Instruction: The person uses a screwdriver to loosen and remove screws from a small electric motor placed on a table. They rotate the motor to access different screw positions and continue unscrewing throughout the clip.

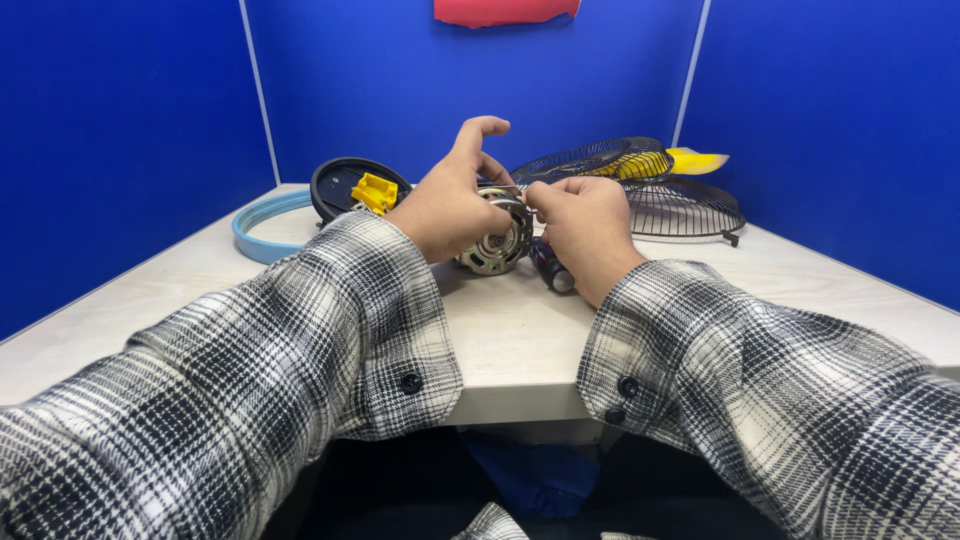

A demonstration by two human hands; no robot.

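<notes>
fan motor (495, 238) gripped by left hand (450, 205) | axis faced toward camera | right hand (585, 225) fingers pinched at its upper rim, just right

No packages, labels, signs or screens show (desk and walls alike).

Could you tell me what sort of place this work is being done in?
Probably a partitioned workbench booth for taking apart a fan: blue partition walls enclose a pale table holding wire fan guards and a metal motor.
</notes>
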